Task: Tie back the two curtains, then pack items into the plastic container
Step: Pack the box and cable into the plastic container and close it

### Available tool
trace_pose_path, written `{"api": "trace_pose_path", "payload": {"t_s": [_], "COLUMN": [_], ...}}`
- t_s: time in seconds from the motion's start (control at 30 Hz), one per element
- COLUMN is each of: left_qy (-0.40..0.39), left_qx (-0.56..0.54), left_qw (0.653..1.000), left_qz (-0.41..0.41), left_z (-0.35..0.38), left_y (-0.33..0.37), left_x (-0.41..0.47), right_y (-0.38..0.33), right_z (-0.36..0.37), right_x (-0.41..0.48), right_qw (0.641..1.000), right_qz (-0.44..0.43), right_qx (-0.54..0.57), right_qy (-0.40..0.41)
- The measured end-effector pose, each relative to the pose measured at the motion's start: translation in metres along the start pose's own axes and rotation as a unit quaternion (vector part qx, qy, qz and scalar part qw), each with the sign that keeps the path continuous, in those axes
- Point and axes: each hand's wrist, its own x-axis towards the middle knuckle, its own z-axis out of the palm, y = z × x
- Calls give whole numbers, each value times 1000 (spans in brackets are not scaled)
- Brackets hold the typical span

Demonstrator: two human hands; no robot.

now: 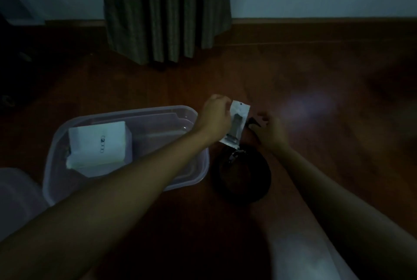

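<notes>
The room is dim. A clear plastic container (pixel 191 167) sits on the wooden floor at centre left, with a white box (pixel 99 142) inside its left half. My left hand (pixel 214 117) reaches past the container's right rim and pinches a small white packet (pixel 237 124) by its upper left edge. My right hand (pixel 272 132) is just right of the packet, fingers curled around a small dark object (pixel 253 123) that I cannot make out clearly. A coiled black belt (pixel 243 173) lies on the floor below both hands. One dark green curtain (pixel 167 13) hangs at the back.
A translucent lid (pixel 18 198) lies at the lower left beside the container. White wall and a wooden skirting board run along the back. Dark shapes sit at the far left. My leg (pixel 300 255) shows at the bottom right.
</notes>
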Motion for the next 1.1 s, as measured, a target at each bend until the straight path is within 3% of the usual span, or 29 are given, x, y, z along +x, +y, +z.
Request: {"api": "trace_pose_path", "payload": {"t_s": [0.17, 0.33, 0.47, 0.57, 0.7, 0.83, 0.97, 1.1], "left_qy": [-101, -95, -102, -82, 5, 89, 44, 0], "left_qx": [1, -43, -117, -160, -229, -274, -263, -180], "left_qw": [986, 966, 957, 965, 961, 937, 924, 935], "left_qz": [-134, -237, -245, -193, -155, -198, -276, -305], "left_z": [38, 55, 50, 31, -24, -77, -93, -80], "left_y": [11, -2, 6, 18, 17, -30, -79, -105], "left_x": [13, 8, 4, 0, -16, -54, -95, -118], "right_y": [21, 27, 23, 13, -21, -73, -117, -138], "right_z": [0, -4, -6, -6, -9, 1, 23, 54], "right_x": [4, -1, -3, -6, -10, -30, -55, -73], "right_qw": [996, 992, 993, 994, 976, 975, 972, 969], "right_qz": [33, 54, 77, 99, 94, 12, -36, -41], "right_qx": [-71, -100, -58, 38, 192, 214, 208, 191], "right_qy": [-32, -50, -62, -26, -30, -50, -101, -152]}}
